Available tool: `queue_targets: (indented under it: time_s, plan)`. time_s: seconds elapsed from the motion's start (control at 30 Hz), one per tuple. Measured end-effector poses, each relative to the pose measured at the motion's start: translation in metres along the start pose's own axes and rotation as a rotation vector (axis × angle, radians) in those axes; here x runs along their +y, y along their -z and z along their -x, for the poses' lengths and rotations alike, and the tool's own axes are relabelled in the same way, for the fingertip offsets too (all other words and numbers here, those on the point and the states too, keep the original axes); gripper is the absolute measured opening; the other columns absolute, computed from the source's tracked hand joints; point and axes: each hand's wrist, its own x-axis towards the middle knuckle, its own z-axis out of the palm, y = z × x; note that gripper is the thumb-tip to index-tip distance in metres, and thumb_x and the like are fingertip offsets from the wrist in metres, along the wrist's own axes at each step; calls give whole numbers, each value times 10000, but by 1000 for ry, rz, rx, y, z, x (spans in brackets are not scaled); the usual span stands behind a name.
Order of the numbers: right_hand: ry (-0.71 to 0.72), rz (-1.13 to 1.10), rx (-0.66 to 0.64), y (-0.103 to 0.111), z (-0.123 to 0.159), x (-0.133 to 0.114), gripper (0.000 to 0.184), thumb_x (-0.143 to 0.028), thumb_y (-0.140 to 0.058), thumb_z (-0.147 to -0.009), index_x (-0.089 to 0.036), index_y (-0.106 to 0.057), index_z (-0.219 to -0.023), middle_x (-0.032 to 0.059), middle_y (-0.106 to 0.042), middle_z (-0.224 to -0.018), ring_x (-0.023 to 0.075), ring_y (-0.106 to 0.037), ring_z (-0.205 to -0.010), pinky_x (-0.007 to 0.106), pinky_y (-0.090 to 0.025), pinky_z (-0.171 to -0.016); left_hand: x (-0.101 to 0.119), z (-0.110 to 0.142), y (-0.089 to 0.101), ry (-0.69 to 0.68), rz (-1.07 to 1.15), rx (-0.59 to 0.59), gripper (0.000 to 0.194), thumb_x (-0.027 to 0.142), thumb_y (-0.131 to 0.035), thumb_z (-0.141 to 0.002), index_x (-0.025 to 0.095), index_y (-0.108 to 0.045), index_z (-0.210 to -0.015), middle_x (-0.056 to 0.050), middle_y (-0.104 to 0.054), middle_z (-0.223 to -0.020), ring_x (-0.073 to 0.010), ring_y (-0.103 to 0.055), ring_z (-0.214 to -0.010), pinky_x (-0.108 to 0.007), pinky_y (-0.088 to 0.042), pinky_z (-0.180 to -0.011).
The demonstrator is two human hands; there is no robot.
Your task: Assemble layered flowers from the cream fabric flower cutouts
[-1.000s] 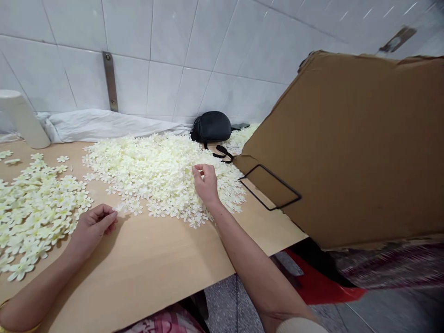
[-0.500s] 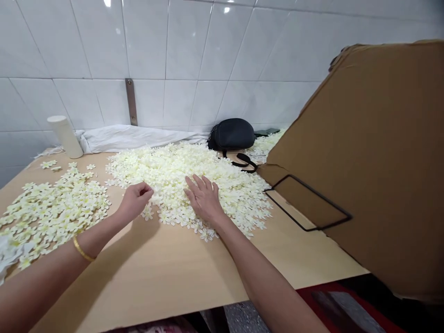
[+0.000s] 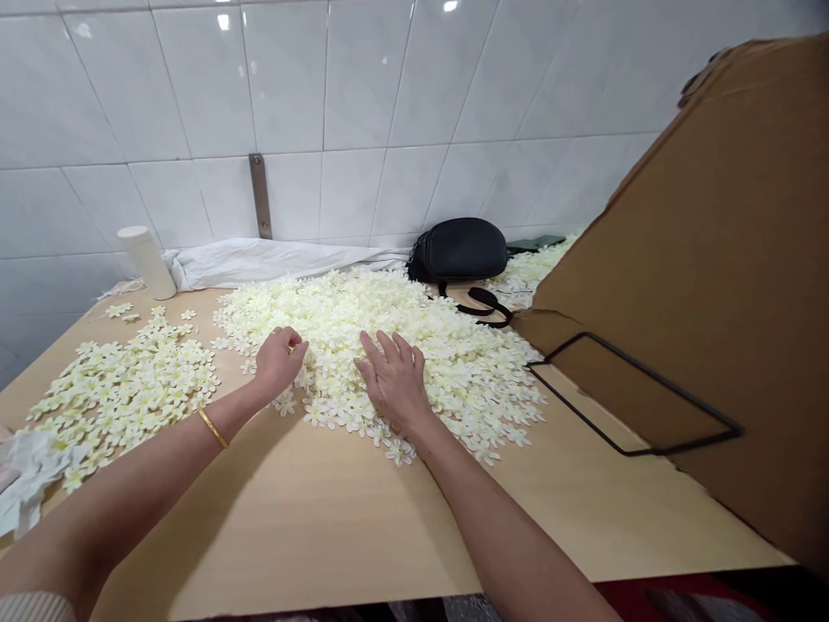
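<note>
A wide heap of pale cream artificial flowers (image 3: 343,302) lies across the middle of the wooden table. My right hand (image 3: 393,380) rests palm down on the heap's near side, fingers spread over the blossoms. At the heap's left edge is my left hand (image 3: 280,358), its fingers curled and closed together. Whatever it may hold is hidden by the fingers. Farther left, a smaller, thinner spread of the same flowers (image 3: 146,376) covers the tabletop beyond my left forearm.
A tall cardboard sheet (image 3: 725,259) stands on the right, with a black wire frame (image 3: 648,376) against it. Behind the heap sit a black bag (image 3: 461,248) with a strap, a white cloth (image 3: 259,262) and a white cylinder (image 3: 148,263). Crumpled white material (image 3: 32,475) lies at far left.
The view has shifted, so most things appear farther right. My left hand has turned slightly and stays closed at the heap's edge. My right hand remains spread on the flowers.
</note>
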Motion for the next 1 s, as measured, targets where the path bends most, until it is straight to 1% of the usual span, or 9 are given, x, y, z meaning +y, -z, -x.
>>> queue_targets:
  time_s: [0.07,0.13,0.17,0.23,0.33,0.6,0.8,0.9,1.0]
  plan:
    - [0,-19,-3,4,-1,-4,478,-399,-285,-929,-235,-408,-1361,112,-421,-1401,306,-302,-1298,525,-250,-1013,1,3,-6,-201,-58,68,329,348,-392,-862,153,-597,-1029,-124,-577,-1090,-226,-539,-1014,-348,-444,-813]
    - [-8,-32,-44,10,-3,-7,487,-406,-287,-927,-240,-387,-1373,117,-375,-1433,314,-272,-1321,542,-224,-1026,3,4,-15,-458,-144,92,443,392,-360,-885,143,-533,-1207,-155,-490,-1283,-264,-413,-1223,-391,-382,-956]
    - [-17,-35,-75,12,-4,-9,489,-411,-291,-925,-250,-376,-1379,112,-356,-1445,312,-261,-1330,543,-209,-1036,4,3,-19,-558,-193,77,481,413,-367,-884,148,-499,-1264,-157,-435,-1357,-282,-334,-1294,-420,-334,-1008]
    - [-25,-45,-143,17,-6,-10,496,-428,-290,-923,-259,-363,-1384,110,-331,-1460,309,-244,-1346,544,-183,-1053,6,1,-27,-644,-287,2,524,453,-394,-874,189,-456,-1323,-135,-337,-1449,-312,-212,-1365,-485,-246,-1058]
    - [-39,-52,-193,19,-9,-6,516,-454,-259,-926,-275,-306,-1407,99,-289,-1482,304,-186,-1373,547,-140,-1072,6,-5,-36,-608,-391,-98,552,506,-359,-873,235,-433,-1348,-124,-287,-1480,-343,-175,-1377,-554,-203,-1054]
    - [-76,-113,-258,18,-12,4,541,-495,-203,-928,-272,-290,-1412,110,-269,-1489,319,-152,-1381,571,-109,-1070,4,-8,-33,-593,-454,-110,559,494,-327,-882,215,-428,-1356,-149,-292,-1472,-348,-185,-1374,-543,-230,-1049]
    - [-55,-69,-128,17,-12,5,571,-535,-215,-912,-256,-326,-1397,128,-321,-1455,313,-241,-1339,541,-191,-1046,1,5,-16,-665,-352,-35,532,467,-351,-882,222,-435,-1346,-160,-314,-1459,-349,-218,-1364,-546,-255,-1036]
    - [-71,-49,-34,15,-7,6,535,-504,-287,-909,-228,-418,-1348,132,-381,-1414,295,-290,-1305,492,-214,-1042,-15,20,-1,-640,-342,-30,544,458,-339,-889,191,-416,-1357,-172,-306,-1461,-337,-210,-1369,-518,-245,-1050]
    - [-95,-50,74,10,1,6,487,-437,-320,-913,-177,-503,-1283,159,-441,-1347,295,-333,-1256,469,-222,-1031,-39,44,16,-537,-412,-92,616,495,-367,-870,161,-359,-1388,-175,-280,-1473,-334,-168,-1380,-507,-205,-1071]
